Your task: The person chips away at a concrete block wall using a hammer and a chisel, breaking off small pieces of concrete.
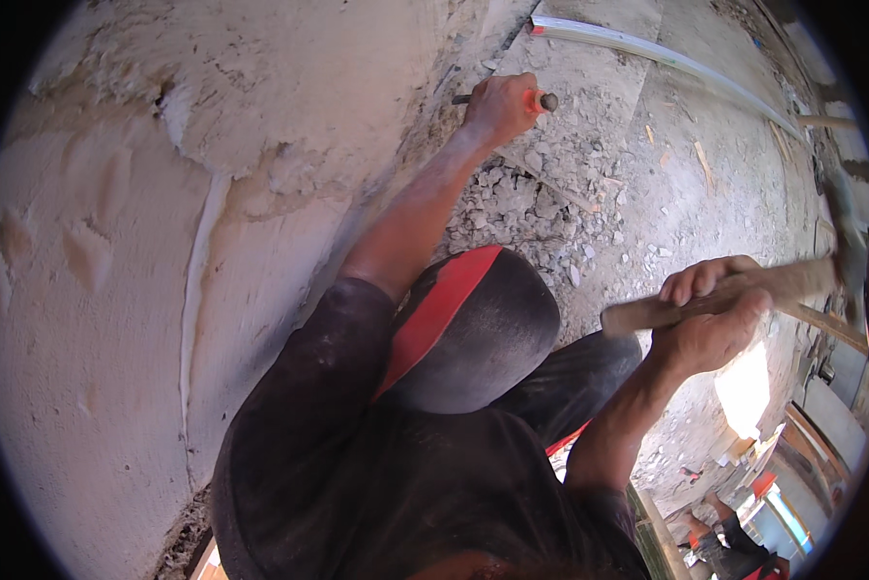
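My left hand (501,108) is wrapped round a chisel (548,101) at the foot of the wall. The chisel lies roughly level, its struck end with an orange collar pointing right and its dark tip toward the wall. Off to the right, my right hand (707,333) grips the wooden handle of a hammer (635,315), raised well away from the chisel. The hammer's head is smeared by motion near the right rim. Broken rubble (516,208) lies heaped below my left hand, beside my bent knee.
A rough plastered wall (115,367) with a crack rises on my left. A long metal bar (647,48) lies across the far floor, with wood splinters (703,162) nearer. Another person (729,543) is at the lower right, near boards and clutter.
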Tool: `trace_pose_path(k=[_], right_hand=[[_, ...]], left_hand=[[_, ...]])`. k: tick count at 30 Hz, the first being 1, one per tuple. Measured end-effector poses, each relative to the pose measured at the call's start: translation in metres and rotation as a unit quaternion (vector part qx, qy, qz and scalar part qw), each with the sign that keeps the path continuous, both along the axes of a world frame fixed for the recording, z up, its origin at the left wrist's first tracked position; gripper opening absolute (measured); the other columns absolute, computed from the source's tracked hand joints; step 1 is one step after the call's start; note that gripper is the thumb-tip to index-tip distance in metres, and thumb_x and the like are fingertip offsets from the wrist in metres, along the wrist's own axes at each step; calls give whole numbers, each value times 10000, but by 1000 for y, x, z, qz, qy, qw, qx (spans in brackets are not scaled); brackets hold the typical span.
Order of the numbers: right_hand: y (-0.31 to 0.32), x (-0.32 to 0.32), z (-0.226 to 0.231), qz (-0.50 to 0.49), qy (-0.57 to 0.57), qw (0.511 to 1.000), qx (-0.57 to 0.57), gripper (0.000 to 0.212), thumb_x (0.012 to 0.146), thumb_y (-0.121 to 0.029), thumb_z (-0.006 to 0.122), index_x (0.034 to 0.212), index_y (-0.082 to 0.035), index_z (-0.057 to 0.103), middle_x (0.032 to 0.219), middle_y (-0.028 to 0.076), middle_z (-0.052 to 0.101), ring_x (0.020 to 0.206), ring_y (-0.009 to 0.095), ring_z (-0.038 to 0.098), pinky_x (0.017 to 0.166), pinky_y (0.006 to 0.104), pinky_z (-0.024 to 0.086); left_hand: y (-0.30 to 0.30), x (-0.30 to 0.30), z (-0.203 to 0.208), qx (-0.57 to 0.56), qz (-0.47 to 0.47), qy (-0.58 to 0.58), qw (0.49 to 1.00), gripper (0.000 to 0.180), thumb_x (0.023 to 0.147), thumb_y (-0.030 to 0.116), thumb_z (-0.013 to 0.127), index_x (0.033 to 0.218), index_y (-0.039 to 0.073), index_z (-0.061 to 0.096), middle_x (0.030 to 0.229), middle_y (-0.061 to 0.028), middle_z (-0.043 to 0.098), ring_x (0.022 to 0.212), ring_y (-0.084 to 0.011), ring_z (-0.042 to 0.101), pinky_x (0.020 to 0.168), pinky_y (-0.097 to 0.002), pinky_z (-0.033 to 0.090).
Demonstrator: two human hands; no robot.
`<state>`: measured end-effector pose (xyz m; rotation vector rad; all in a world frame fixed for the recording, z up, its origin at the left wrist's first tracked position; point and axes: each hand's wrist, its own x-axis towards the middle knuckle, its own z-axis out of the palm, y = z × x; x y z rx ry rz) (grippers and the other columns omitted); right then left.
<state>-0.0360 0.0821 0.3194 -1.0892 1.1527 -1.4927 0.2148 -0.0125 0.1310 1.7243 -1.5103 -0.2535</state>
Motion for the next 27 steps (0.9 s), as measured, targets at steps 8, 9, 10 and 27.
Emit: trace_pose_path(k=[8,9,10,27], right_hand=[[-36,35,-123,142,379,914,-33,294,1008,-325,492,840,-86,522,585,-12,486,450,126,473,410,295,393],[-33,36,-103,226,221,924,217,282,1002,-304,513,845,-69,525,586,1,489,454,107,487,402,295,385],[-29,34,-81,182,180,934,248,275,1006,-297,514,847,-72,517,584,-16,468,450,69,461,386,255,366],[12,-10,-89,138,86,951,264,317,1011,-353,513,844,-101,418,586,-18,399,444,89,407,393,257,355]], left_hand=[[-2,4,-8,16,38,28,999,181,824,227,722,815,73,626,727,-137,671,712,-345,674,629,-459,523],[3,8,-21,10,32,51,998,173,816,212,710,803,70,610,720,-156,657,717,-373,657,621,-464,511],[0,12,-30,2,29,73,997,167,808,196,698,790,67,594,713,-174,642,722,-402,640,612,-469,498],[34,-49,-21,96,-30,-39,994,144,843,226,663,833,86,631,764,-158,669,768,-382,662,669,-469,516]])
